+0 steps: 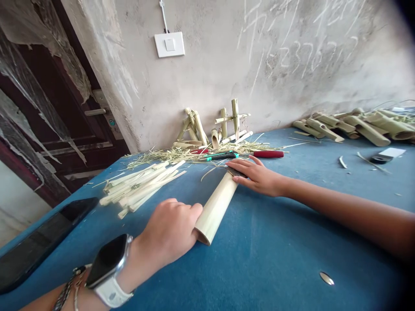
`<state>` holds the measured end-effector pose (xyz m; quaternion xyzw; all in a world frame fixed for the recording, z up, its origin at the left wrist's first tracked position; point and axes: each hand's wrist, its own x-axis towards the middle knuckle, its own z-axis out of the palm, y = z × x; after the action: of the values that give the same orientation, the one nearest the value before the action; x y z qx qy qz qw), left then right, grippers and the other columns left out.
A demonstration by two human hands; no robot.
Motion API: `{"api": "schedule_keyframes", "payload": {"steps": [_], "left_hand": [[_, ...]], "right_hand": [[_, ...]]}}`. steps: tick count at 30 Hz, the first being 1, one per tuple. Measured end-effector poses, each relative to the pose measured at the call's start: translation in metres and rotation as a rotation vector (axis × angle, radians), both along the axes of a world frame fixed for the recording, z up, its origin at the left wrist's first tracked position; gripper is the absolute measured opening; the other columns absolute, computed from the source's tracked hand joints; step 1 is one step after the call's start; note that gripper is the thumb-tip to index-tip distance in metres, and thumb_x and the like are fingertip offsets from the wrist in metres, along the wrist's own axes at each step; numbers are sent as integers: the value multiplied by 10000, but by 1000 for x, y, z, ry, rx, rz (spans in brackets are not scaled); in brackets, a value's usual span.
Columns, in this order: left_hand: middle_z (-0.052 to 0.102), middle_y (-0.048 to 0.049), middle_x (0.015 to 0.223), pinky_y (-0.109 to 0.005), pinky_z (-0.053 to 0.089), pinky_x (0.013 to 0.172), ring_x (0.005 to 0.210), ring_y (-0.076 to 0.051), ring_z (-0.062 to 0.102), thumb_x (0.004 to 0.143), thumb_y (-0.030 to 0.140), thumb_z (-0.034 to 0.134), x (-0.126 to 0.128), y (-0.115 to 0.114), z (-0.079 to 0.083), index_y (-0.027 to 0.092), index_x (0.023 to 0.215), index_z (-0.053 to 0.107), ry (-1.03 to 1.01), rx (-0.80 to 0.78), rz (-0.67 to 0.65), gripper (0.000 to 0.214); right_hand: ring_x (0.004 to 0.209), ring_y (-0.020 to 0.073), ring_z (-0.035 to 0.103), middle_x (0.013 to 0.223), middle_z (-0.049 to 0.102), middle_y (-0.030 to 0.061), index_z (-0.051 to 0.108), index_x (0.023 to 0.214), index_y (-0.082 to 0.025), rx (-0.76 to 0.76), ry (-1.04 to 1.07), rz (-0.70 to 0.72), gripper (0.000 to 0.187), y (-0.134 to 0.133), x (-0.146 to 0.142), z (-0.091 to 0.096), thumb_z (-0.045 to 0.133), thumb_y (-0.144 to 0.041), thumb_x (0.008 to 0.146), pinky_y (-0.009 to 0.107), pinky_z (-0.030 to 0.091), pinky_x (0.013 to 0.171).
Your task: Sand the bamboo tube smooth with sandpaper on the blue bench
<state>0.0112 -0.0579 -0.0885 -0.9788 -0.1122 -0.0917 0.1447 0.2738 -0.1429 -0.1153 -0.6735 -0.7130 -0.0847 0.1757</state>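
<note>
A pale green bamboo tube (pixel 218 207) lies slantwise on the blue table, its hollow end towards me. My left hand (pixel 173 229) is closed around that near end, with the thumb along its side. At the far end is my right hand (pixel 256 176), its fingers stretched across the tube and the thumb on the near side. Between thumb and fingers it holds a small dark flat piece (pixel 239 172), which looks like sandpaper, against the bamboo. Most of this piece is hidden by the hand.
Split bamboo strips (pixel 142 185) lie at the left, beyond a black phone (pixel 45 242). Behind are shavings, a red-handled tool (pixel 268 154), a green-and-black tool (pixel 222 156) and bamboo assemblies (pixel 235 116). More bamboo pieces (pixel 366 127) lie at the back right. An oval metal piece (pixel 326 278) is nearby.
</note>
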Motion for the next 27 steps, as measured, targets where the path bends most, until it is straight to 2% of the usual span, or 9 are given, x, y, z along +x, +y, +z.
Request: {"api": "schedule_keyframes", "payload": {"steps": [2,4,8,14,16,19,21,23,27], "left_hand": [[592,13,537,-259,233,458,478,-142,519,776,231,469,2,3,0,191,599,540,77,-310,104,195],[616,11,570,-254,225,464,504,-136,535,778,238,453,3,5,0,194,595,558,105,-478,138,216],[624,-18,596,-272,238,499,551,-160,543,775,256,461,0,5,2,186,599,588,103,-446,79,228],[587,3,541,-258,262,496,539,-143,525,814,242,440,-1,3,7,198,597,618,137,-528,-11,284],[602,1,551,-268,255,505,529,-145,525,819,221,435,-1,0,7,197,614,617,152,-402,-25,275],[621,-28,566,-298,262,546,533,-166,534,799,184,445,-1,-4,7,181,580,598,167,-123,-28,267],[620,-41,566,-309,268,562,542,-179,538,790,188,454,-2,-5,7,179,557,581,198,-27,-31,266],[614,-32,567,-307,278,566,547,-178,535,793,178,445,-3,-5,7,186,571,570,224,-22,-31,255],[599,-17,564,-299,294,572,559,-173,534,784,138,436,-3,-3,7,188,565,528,208,-26,-14,243]], "right_hand": [[1302,261,338,1402,401,126,323,1396,-166,26,-11,93,571,-6,-23,3,256,-514,949,568,72,1083],[1314,242,319,1413,383,136,294,1409,-149,33,-33,251,588,-14,-49,7,301,-507,944,522,72,1100],[1320,221,310,1409,398,119,294,1412,-153,-36,-53,533,630,-18,-61,15,384,-530,916,450,57,1120],[1231,290,425,1301,509,136,445,1321,-183,11,-11,-8,524,-4,2,7,237,-496,954,601,132,1050],[1239,284,415,1313,497,138,433,1330,-179,12,-27,71,528,-9,-18,9,263,-503,948,588,116,1061],[1280,250,366,1371,439,137,354,1380,-135,-70,-35,449,649,-22,-67,15,408,-560,892,483,71,1111],[1289,228,355,1385,428,121,340,1388,-133,-110,-42,556,659,-23,-77,19,443,-548,887,440,46,1123],[1280,232,371,1367,457,96,373,1372,-177,-112,-47,457,556,-19,-59,19,391,-507,925,489,-4,1112],[1228,278,433,1307,509,122,443,1323,-188,-43,-31,59,497,-10,-12,14,263,-479,962,605,10,1061]]}}
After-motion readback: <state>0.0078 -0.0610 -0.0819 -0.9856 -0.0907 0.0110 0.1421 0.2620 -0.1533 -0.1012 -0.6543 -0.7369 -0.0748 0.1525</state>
